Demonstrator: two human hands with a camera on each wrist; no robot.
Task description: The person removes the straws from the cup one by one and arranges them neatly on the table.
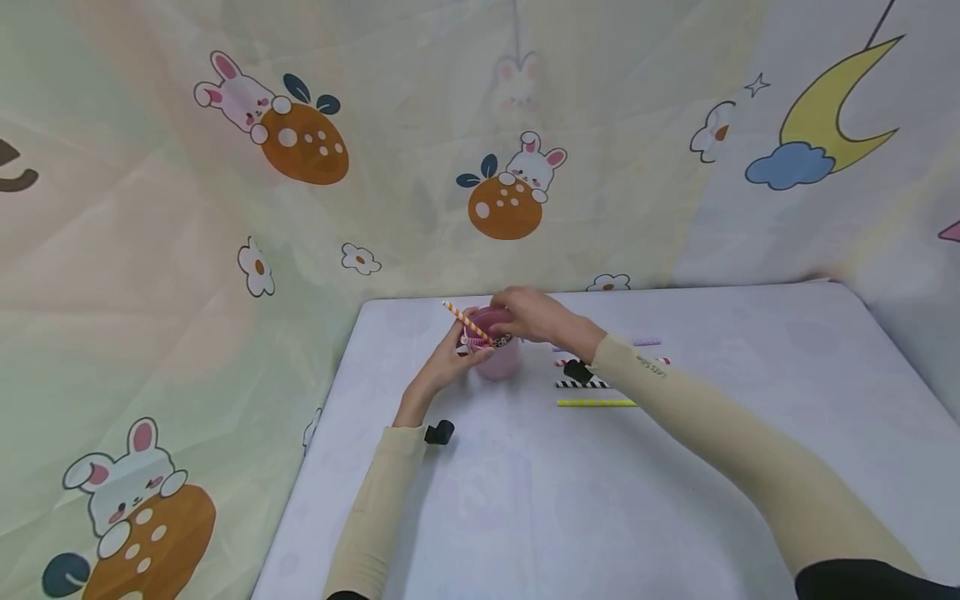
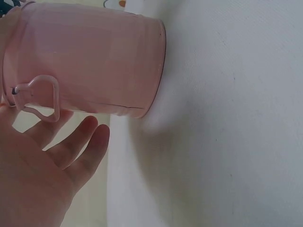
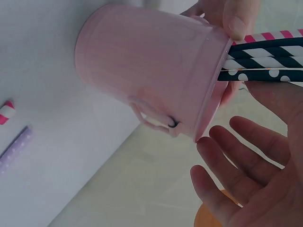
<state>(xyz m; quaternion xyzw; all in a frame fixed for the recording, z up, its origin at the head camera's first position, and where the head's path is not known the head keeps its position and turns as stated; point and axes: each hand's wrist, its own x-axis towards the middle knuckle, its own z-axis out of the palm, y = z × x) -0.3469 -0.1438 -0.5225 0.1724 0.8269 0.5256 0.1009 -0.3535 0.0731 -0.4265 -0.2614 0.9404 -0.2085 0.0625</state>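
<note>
A pink pail (image 1: 501, 367) with small wire side handles stands near the table's back edge. My left hand (image 1: 444, 367) grips its rim, with the thumb (image 3: 235, 23) at the lip and other fingers spread along the side. Several paper straws (image 3: 265, 61) stick out of the pail: dark ones with white stripes or dots and a pink-striped one. An orange-striped straw (image 1: 463, 320) leans out past my left hand. Over the opening is my right hand (image 1: 542, 317), fingers loosely spread, a fingertip right at the rim and the thumb alongside the straws.
Right of the pail lie a yellow straw (image 1: 596, 403), a black-striped straw (image 1: 567, 384), a red-striped straw (image 1: 663, 361) and a purple straw (image 1: 647, 342). The white table (image 1: 525, 500) ends at a cartoon-printed curtain (image 1: 420, 167) behind. Black wrist mounts (image 1: 439, 432) stick out from both sleeves.
</note>
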